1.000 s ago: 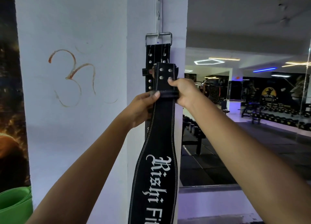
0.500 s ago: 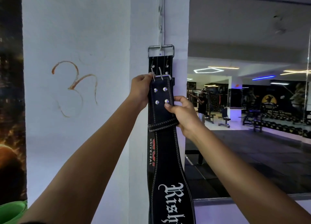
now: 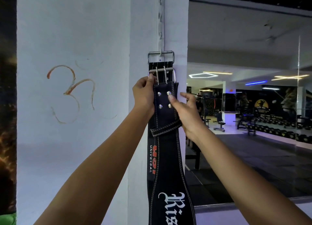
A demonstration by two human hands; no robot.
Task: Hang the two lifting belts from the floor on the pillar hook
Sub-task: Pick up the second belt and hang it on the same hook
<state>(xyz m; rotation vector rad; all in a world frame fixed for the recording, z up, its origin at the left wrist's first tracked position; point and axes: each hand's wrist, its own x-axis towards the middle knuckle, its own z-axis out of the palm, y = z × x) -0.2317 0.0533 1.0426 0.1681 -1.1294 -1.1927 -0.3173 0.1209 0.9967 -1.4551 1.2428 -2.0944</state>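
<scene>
A white hook strip (image 3: 161, 25) runs down the white pillar (image 3: 72, 39). One black lifting belt (image 3: 150, 157) with red and white print hangs from the lowest hook by its metal buckle (image 3: 160, 53). In front of it I hold a second black belt (image 3: 166, 111) with white gothic lettering; its buckle (image 3: 161, 72) sits just below the first buckle. My left hand (image 3: 144, 94) grips the second belt's top left edge by the buckle. My right hand (image 3: 184, 113) rests on the belt's riveted end, fingertips touching, index finger and thumb spread.
A large wall mirror (image 3: 249, 106) to the right of the pillar reflects the gym with benches and a dumbbell rack. A dark poster (image 3: 7, 106) fills the left edge. Something green (image 3: 8, 219) shows at the bottom left corner.
Both hands raised the second belt up the pillar, bringing its buckle close under the hanging belt's buckle. My right hand loosened from a grip to spread fingers on the belt.
</scene>
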